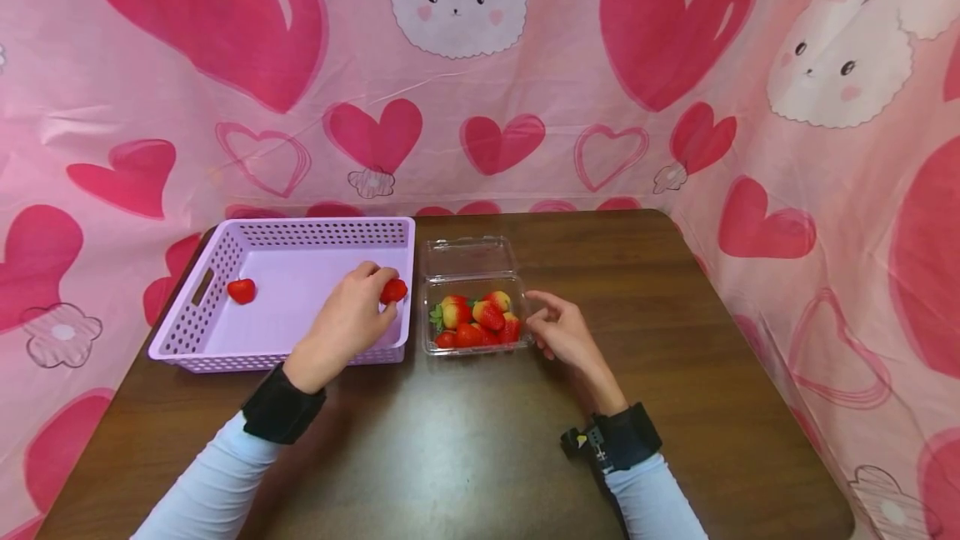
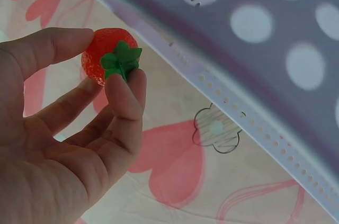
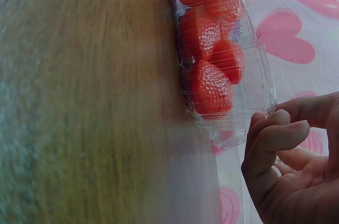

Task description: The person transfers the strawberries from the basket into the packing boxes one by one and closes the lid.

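My left hand [image 1: 348, 315] is over the right end of the lilac basket [image 1: 315, 257]. Its thumb and fingers pinch a red strawberry [image 2: 108, 49] by its sides; the green leaf cap shows in the left wrist view. At the other side, my right hand [image 1: 566, 336] holds the right rim of a clear plastic clamshell box [image 3: 262, 70] at its fingertips. Inside the box lie several strawberries [image 1: 489, 315], some red and some partly yellow. Another red strawberry [image 1: 242, 291] lies at the left end of the basket.
The basket has perforated walls and stands on a dark wooden table [image 1: 615, 265], close beside the box. The box's lid [image 1: 471, 257] is folded back, away from me. A pink curtain [image 1: 555, 40] with hearts and rabbits hangs behind the table and along its sides.
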`<state>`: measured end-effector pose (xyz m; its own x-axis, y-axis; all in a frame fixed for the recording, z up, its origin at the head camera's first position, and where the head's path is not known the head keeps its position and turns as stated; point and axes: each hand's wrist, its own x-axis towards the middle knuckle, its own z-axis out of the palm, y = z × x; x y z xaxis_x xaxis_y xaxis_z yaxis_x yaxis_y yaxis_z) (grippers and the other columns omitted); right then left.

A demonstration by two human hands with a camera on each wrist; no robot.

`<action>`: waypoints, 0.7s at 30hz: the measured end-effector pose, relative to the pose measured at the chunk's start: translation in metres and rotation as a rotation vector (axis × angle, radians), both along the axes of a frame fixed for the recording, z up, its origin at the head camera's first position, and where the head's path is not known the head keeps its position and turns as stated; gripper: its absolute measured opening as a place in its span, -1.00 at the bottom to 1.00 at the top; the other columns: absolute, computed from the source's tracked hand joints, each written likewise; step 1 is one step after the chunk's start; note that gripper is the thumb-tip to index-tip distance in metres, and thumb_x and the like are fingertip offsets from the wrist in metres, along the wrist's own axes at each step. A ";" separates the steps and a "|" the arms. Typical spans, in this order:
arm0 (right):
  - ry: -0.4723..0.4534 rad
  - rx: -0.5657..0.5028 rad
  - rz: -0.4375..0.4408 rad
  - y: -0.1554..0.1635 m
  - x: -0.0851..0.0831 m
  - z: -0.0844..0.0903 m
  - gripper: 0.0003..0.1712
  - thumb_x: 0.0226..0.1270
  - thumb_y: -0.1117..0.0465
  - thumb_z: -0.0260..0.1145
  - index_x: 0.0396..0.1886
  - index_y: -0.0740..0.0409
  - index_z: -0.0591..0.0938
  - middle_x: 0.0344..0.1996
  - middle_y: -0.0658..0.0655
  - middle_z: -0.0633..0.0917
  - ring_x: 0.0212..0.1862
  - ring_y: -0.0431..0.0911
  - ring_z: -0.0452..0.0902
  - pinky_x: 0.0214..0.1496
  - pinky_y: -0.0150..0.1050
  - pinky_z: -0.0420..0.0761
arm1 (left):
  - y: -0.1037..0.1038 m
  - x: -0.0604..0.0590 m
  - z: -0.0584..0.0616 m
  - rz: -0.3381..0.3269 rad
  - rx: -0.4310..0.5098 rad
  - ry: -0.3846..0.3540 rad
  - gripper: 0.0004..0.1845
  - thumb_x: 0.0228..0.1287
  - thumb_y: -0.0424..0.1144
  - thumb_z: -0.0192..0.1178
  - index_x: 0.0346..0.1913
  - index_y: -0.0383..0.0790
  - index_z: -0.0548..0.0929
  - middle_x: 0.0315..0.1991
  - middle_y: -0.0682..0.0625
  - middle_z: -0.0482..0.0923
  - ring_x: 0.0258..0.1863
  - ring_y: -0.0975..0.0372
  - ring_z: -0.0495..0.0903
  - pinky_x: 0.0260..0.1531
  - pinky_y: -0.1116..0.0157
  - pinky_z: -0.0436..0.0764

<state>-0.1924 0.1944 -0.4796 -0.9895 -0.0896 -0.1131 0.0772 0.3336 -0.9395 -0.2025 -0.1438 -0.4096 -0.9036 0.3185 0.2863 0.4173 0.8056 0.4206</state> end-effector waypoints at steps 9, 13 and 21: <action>0.012 -0.006 0.007 0.001 0.000 -0.001 -0.49 0.48 0.37 0.23 0.40 0.20 0.55 -0.48 0.16 0.63 -0.61 -0.05 0.42 -0.59 -0.27 0.50 | 0.015 0.004 -0.001 -0.062 0.024 0.042 -0.62 0.18 -0.43 0.46 0.06 -0.44 0.69 -0.13 -0.25 0.61 -0.21 -0.07 0.61 -0.07 -0.04 0.71; 0.017 -0.007 0.004 0.001 -0.001 0.000 -0.49 0.49 0.36 0.24 0.40 0.20 0.56 -0.48 0.16 0.64 -0.61 -0.04 0.42 -0.59 -0.27 0.51 | 0.023 0.006 0.001 -0.080 0.024 0.035 -0.59 0.18 -0.41 0.48 0.09 -0.44 0.68 -0.12 -0.24 0.60 -0.19 -0.06 0.61 -0.04 -0.02 0.71; 0.010 -0.001 0.002 0.001 -0.001 -0.001 -0.49 0.48 0.36 0.24 0.40 0.19 0.56 -0.47 0.17 0.64 -0.61 -0.03 0.43 -0.59 -0.27 0.51 | 0.032 0.008 0.000 -0.090 0.007 0.023 -0.52 0.17 -0.39 0.51 0.15 -0.45 0.67 -0.07 -0.26 0.61 -0.15 -0.07 0.61 0.02 -0.01 0.70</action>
<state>-0.1931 0.1951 -0.4809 -0.9904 -0.0919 -0.1030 0.0669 0.3329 -0.9406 -0.1943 -0.1118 -0.4092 -0.8648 0.3956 0.3093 0.4971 0.7616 0.4158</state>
